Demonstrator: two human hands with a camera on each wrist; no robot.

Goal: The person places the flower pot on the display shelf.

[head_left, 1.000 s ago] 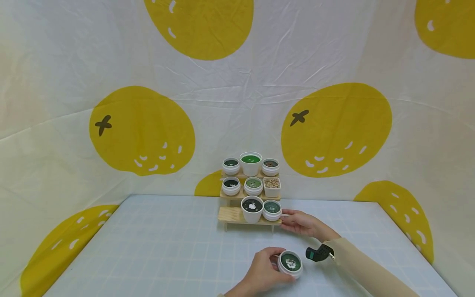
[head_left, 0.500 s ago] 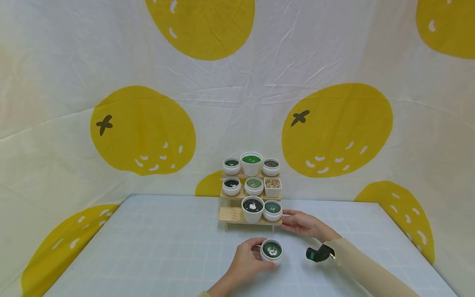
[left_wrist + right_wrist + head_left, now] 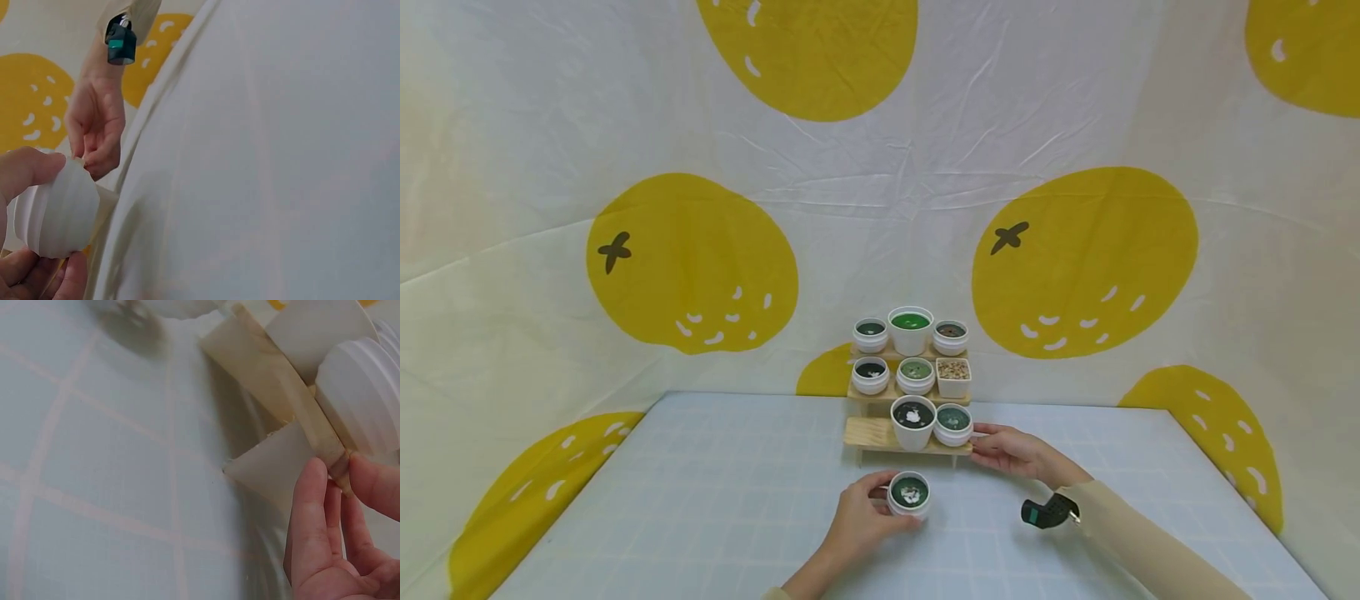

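Observation:
My left hand [image 3: 859, 515] holds a small round white pot [image 3: 910, 497] by its sides, thumb and fingers on opposite faces. Dark green filling with a white swirl shows inside it. The pot is in front of the lowest step of a three-step wooden stand [image 3: 868, 432]; in the left wrist view its ribbed white wall [image 3: 65, 215] is seen side-on. At the stand's right front corner, my right hand [image 3: 1011, 452] pinches the end of the lowest board [image 3: 312, 422] between thumb and fingers. A white cup with black filling [image 3: 913, 427] and a green-filled pot [image 3: 953, 425] occupy that board's middle and right.
Several more white pots and cups fill the two upper steps, among them a tall bright-green one [image 3: 911, 332] and a square one with grainy bits [image 3: 953, 379]. A lemon-print sheet [image 3: 880, 233] hangs behind the pale checked table [image 3: 715, 492].
My left hand has carried the white pot leftward and a little toward the stand, from the right front to before the lowest step. My right hand has kept its place on the board.

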